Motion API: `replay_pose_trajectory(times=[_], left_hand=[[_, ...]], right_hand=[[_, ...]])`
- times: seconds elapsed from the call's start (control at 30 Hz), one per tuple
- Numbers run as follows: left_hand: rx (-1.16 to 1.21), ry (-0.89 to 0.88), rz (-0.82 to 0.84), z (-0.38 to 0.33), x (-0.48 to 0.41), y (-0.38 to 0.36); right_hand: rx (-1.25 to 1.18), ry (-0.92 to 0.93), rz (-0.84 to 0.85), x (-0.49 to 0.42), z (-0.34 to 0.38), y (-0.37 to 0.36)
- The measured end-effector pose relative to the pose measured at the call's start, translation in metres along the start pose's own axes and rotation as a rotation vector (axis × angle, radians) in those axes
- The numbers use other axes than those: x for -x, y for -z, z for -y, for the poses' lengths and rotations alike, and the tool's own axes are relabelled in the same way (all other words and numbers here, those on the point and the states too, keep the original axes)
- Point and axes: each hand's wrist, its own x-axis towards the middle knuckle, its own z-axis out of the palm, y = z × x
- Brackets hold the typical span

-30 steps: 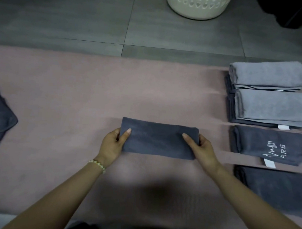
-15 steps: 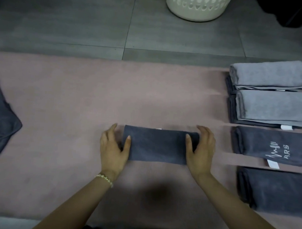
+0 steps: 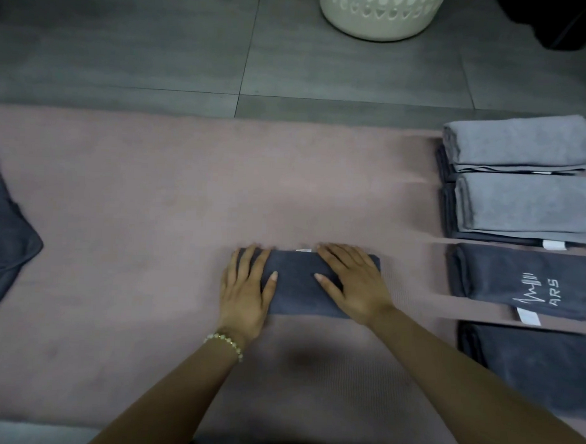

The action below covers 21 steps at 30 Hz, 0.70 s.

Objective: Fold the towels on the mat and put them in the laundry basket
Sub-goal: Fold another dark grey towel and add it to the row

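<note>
A small folded dark grey towel (image 3: 297,285) lies in the middle of the pink mat (image 3: 153,200). My left hand (image 3: 246,290) lies flat over its left end with the fingers spread. My right hand (image 3: 352,283) presses flat on its right half. A white label peeks out at the towel's far edge. The cream laundry basket (image 3: 378,15) stands on the grey tiled floor beyond the mat, top centre.
Folded towels lie in a column on the mat's right side: two light grey ones (image 3: 520,143) on dark ones, a dark one with an ARS logo (image 3: 522,283), another dark one (image 3: 532,359). An unfolded dark towel (image 3: 5,231) lies at the left edge.
Both hands moved from gripping the towel's ends to lying flat on top of it, and the towel is now narrower from left to right. The view tilted slightly.
</note>
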Motion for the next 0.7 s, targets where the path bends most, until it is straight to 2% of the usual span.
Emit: replay_pose_trajectory(times=[0.1,0.2,0.23,0.3,0.43,0.53,0.63,0.7], left_hand=[[0.163,0.157,-0.054,-0.007,0.004,0.002],[0.414,0.481,-0.106,-0.017,0.006,0.008],[0.453,0.587,-0.068,-0.014,0.006,0.009],[0.457,0.689,0.06,-0.01,0.004,0.016],[0.652,0.776,0.332,-0.005,-0.014,0.042],[0.966,0.786,0.461,0.001,-0.027,0.059],[1.144,0.691,0.453,0.0,-0.024,0.061],[1.197,0.599,0.419,-0.007,-0.016,0.056]], right_hand=[[-0.006,-0.091,0.021,0.005,-0.01,0.012],[-0.006,-0.113,0.114,0.001,-0.014,0.019],[-0.005,-0.117,0.124,-0.001,-0.013,0.022],[0.002,-0.133,0.149,-0.006,-0.009,0.028],[-0.075,-0.255,0.343,-0.017,-0.009,0.041],[-0.396,-0.366,0.454,-0.014,-0.008,0.044],[-0.745,-0.47,0.397,0.006,0.004,0.04],[-0.867,-0.485,0.301,0.019,0.016,0.033]])
